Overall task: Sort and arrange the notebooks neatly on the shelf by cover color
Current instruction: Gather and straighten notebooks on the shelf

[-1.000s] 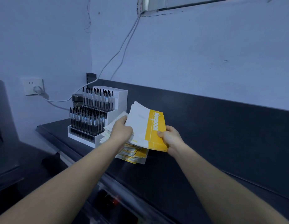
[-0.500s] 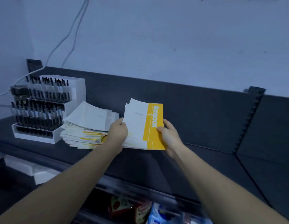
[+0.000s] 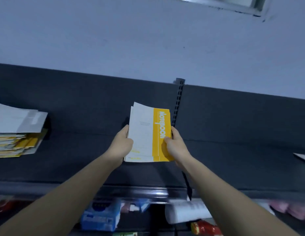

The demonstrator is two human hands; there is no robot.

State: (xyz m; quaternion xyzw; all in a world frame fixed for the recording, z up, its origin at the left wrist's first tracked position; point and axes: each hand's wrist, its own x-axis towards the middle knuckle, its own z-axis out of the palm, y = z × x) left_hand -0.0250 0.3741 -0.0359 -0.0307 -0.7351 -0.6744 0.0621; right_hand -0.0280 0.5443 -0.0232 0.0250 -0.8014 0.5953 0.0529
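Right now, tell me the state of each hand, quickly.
Left hand: holds the left edge of the notebook bundle.
Right hand: holds the same bundle's right edge, thumb on the yellow cover.

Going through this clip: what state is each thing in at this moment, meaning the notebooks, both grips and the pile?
held notebooks: several bunched together, yellow-band cover facing up, held at both long edges; contact with the shelf unclear.
left grip: holds the bundle's left edge.
right grip: thumb on the yellow band, holds the right edge.
left pile: lying flat on the shelf, edges uneven, no hand on it.
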